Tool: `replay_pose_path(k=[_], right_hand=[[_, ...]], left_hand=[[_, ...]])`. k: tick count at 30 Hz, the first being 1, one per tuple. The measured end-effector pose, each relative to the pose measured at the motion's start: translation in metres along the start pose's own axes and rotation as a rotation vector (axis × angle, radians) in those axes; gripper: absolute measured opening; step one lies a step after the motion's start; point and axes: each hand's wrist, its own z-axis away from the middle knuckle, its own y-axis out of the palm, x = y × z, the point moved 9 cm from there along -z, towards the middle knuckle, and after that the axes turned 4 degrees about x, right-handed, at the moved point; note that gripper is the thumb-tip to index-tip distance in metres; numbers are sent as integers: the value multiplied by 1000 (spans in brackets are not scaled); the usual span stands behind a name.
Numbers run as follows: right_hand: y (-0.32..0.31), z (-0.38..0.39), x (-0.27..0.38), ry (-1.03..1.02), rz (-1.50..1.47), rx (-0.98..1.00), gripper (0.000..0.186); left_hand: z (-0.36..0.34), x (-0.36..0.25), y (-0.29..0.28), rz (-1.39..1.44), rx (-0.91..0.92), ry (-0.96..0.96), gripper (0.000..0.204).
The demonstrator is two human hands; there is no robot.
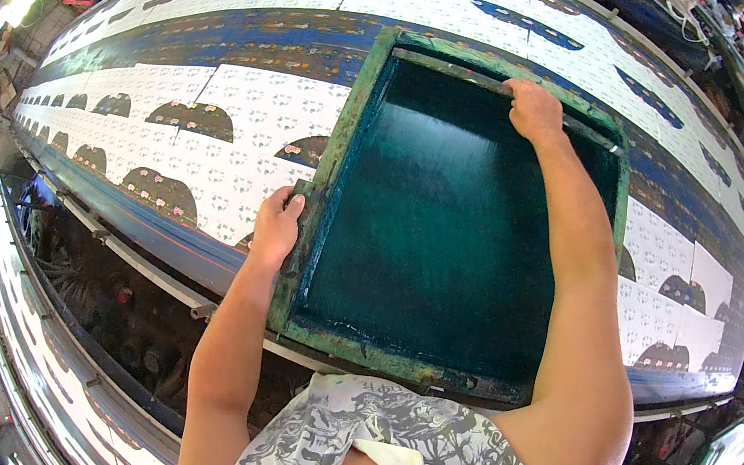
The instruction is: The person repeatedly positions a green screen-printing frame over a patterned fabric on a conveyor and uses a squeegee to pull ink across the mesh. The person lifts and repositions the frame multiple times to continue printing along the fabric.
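My hands grip a green-framed printing screen [448, 234] lying flat on the long counter [153, 230]. My left hand [278, 224] is closed around the frame's left edge, near the front; my right hand [534, 110] is curled over its far rail. Under the screen, white cloth [216, 125] printed with small flowers, dark arches and a blue band runs left and right. The mesh looks wet with teal ink, though that is hard to confirm.

Screen frame [339, 142]: green wood, worn, stained dark blue. Its mesh [448, 234]: deep teal, darker toward the corners. Cloth [213, 148] on the desk: white with small floral repeats, dark arch shapes, blue bands. My shirt [380, 443]: white, grey print.
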Motion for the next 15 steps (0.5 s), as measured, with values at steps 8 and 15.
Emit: replay_pose_path(k=[8, 15], right_hand=[[2, -12, -16, -56, 39, -18, 37], [-7, -3, -12, -38, -10, 203, 40]], left_hand=[[8, -23, -4, -265, -124, 21, 34], [8, -19, -6, -283, -159, 43, 34]])
